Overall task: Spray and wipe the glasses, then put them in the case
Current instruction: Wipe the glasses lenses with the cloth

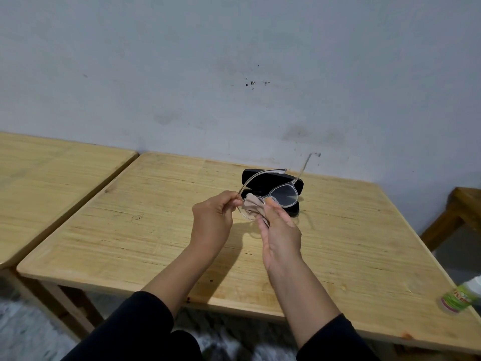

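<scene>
Two black sleeves enter from the bottom edge, pushed back above bare forearms that reach forward over the wooden counter (145, 246) and converge above its middle. The left hand (212, 222) is curled into a loose fist, knuckles up, its fingers (235, 203) pinched closed on the left corner of the clear-framed glasses (273, 196), where the temple arm meets the front. The right hand (279, 234) is turned on edge with the palm facing left; its thumb and fingers (272, 204) press a beige cloth (253, 204) around the lens on that same side, so the cloth covers most of that lens and a fold hangs down beside the palm. The glasses are held in the air above the counter, temples unfolded and pointing away toward the wall; the other lens is bare. Just behind and below them a black case (270, 177) lies open on the counter. At the near right corner stands a small spray bottle (459, 298) with a green label, partly cut off by the edge. A second counter (46, 178) stands to the left.
</scene>
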Motion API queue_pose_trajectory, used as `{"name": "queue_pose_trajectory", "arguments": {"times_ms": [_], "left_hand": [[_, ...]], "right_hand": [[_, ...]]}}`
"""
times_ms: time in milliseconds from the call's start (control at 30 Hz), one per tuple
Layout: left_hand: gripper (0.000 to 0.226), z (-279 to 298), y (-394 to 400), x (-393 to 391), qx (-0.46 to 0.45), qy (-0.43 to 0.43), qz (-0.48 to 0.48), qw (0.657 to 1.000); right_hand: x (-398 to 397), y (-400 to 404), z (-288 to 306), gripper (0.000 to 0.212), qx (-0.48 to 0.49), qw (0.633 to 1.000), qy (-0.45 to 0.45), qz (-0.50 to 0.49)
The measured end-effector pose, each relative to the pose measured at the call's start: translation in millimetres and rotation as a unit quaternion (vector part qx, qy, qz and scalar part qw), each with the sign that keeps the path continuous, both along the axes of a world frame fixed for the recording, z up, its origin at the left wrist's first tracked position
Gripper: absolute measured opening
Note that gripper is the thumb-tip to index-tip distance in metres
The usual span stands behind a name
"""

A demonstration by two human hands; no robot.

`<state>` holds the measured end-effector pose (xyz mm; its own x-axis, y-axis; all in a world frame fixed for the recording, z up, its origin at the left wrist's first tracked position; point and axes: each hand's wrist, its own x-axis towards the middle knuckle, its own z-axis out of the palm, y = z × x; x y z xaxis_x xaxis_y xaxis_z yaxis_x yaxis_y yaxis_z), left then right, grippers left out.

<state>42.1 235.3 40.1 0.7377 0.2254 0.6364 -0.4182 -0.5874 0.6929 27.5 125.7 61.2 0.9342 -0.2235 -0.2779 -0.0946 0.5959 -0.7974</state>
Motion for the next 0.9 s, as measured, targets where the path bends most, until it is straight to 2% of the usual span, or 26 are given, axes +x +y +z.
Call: {"name": "queue_pose_trajectory", "arguments": {"times_ms": [167,267,600,767,900], "left_hand": [[0.01,1,0,-1,0.0,0.001,0.002,1.0],[0.011,1,-1,-1,-0.007,0.004,-0.008,1.0],[0.021,2,-7,-4,0.022,-0.018,-0.051,0.998],[0.034,15,-9,-7,0.006,-0.038,-0.072,0.997],[0.028,11,-6,-3,-0.02,-0.029,-0.055,0.998]], "right_hand": [[-5,4,-7,0.024,-0.139,0.99,-0.016,0.006],[-8,6,-5,0.028,-0.182,0.983,-0.012,-0.016],[-7,16,-4,0.021,-0.19,0.979,-0.052,-0.058],[-8,14,-4,0.018,-0.193,0.976,-0.1,-0.001],[-6,9,-4,0.019,-0.237,0.966,-0.1,0.033]]}}
